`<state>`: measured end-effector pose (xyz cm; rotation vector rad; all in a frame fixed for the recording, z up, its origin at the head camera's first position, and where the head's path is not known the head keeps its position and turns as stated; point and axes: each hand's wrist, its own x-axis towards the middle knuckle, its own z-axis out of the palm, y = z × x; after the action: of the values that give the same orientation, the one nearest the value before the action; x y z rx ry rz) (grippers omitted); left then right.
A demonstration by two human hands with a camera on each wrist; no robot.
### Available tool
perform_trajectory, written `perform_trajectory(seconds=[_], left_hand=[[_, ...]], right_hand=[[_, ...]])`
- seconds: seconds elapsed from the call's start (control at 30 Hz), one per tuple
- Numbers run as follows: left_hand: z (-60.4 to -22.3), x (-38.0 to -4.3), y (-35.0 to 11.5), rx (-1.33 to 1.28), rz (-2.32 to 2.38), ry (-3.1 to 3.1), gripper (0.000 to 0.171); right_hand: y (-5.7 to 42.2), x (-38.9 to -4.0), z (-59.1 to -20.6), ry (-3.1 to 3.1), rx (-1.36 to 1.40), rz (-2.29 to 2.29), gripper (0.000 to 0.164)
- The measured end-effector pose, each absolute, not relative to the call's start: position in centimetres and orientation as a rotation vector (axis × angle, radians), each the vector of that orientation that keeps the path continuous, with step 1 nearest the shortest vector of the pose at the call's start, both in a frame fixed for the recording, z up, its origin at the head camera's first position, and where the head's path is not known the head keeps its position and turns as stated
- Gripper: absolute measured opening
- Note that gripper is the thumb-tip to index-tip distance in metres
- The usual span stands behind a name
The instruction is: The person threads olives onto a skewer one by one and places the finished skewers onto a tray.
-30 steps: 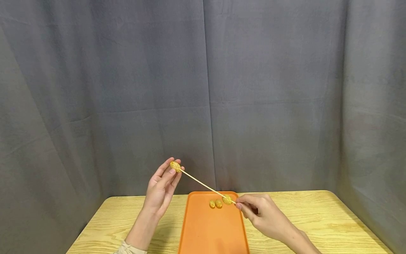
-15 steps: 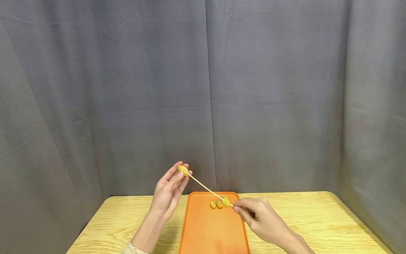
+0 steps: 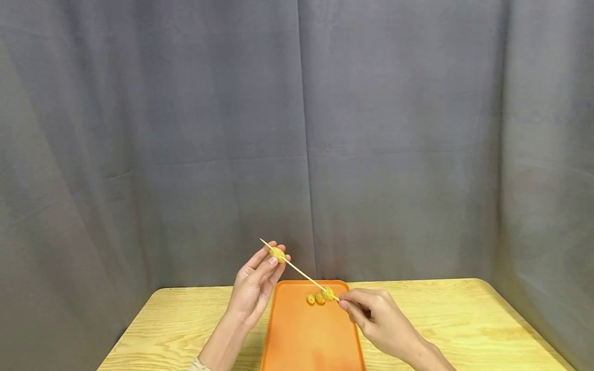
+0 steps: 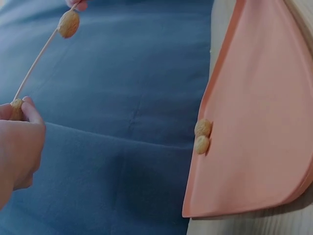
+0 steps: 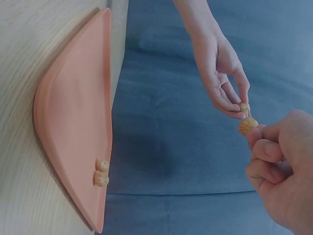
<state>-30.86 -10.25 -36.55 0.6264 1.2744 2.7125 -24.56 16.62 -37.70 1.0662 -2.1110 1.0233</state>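
My left hand (image 3: 254, 286) pinches a golden-brown, mottled oval food ball (image 3: 277, 254) between thumb and fingers. A thin wooden skewer (image 3: 301, 274) runs through it, its pointed tip sticking out at the upper left. Lower on the stick sits a second food ball (image 3: 328, 294), close to my right hand (image 3: 380, 322), whose thumb and fingers grip the skewer's bottom end. The skewer slants down to the right above the tray. In the right wrist view, the right fingertips are right by the lower ball (image 5: 248, 125).
An orange tray (image 3: 315, 340) lies on a wooden table (image 3: 441, 314). Two more food balls, a left one (image 3: 310, 299) and a right one (image 3: 320, 298), rest side by side near its far edge. Grey curtains (image 3: 399, 154) hang behind the table and at both sides.
The left hand and its ball have slid down the skewer toward the right hand. The pointed tip now protrudes well beyond that ball. The right hand has shifted slightly left and down.
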Motion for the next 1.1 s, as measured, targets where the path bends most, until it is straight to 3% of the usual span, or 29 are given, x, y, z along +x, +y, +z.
perform_trajectory(seconds=[1.1], left_hand=[[-37.7, -30.5, -8.5, 0.56, 2.567, 1.425, 0.05]], right_hand=[[16.1, -25.2, -37.9, -2.092, 1.042, 1.055, 0.014]])
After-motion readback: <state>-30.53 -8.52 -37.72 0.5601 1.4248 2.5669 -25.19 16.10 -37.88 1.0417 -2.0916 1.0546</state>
